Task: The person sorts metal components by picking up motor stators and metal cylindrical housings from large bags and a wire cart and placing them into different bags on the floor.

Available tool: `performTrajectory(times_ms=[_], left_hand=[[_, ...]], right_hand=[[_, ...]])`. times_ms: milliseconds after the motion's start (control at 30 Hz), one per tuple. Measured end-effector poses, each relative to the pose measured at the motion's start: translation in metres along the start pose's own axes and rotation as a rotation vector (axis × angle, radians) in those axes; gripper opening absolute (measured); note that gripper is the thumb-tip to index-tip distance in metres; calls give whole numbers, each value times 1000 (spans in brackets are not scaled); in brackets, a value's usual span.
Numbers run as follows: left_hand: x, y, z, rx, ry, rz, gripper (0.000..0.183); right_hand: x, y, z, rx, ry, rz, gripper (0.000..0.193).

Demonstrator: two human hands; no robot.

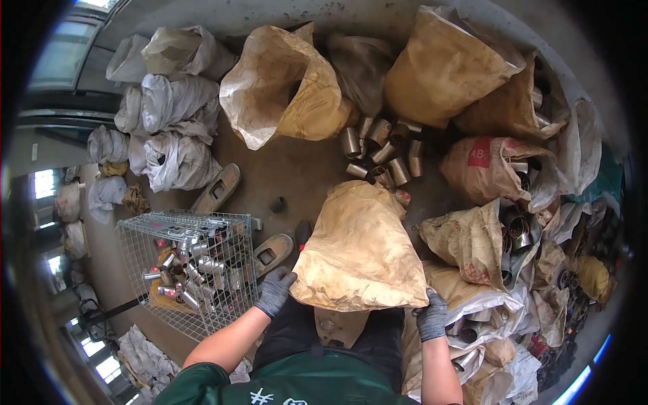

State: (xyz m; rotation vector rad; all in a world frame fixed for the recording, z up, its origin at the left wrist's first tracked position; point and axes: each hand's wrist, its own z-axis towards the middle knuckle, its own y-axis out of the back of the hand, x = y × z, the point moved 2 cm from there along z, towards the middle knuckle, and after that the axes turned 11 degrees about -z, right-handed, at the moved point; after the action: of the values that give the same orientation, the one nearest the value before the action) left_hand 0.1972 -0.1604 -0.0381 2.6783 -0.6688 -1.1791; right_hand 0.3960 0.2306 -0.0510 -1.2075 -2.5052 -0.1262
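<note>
Clenched on one crumpled tan paper sack's (364,253) two near corners, my grey-gloved left hand (274,293) and grey-gloved right hand (431,316) hold it between them; one silver wire-mesh crate (185,221) stands leftward.

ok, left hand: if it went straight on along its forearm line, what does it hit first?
The tan, creased paper sack: the grey-gloved left hand points up and right into its near-left corner, where its grip appears closed. Depth past that edge is unclear.
</note>
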Motion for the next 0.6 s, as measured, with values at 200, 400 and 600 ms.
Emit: performTrajectory(times_ms=[200, 400, 600], left_hand=[[-44, 22, -7, -46, -23, -28, 22], [-70, 123, 32, -137, 33, -180, 20], [-186, 256, 180, -54, -156, 199, 22]], right_hand=[[15, -27, -38, -36, 79, 55, 36], [57, -150, -130, 172, 90, -56, 51], [19, -278, -126, 773, -265, -256, 43]])
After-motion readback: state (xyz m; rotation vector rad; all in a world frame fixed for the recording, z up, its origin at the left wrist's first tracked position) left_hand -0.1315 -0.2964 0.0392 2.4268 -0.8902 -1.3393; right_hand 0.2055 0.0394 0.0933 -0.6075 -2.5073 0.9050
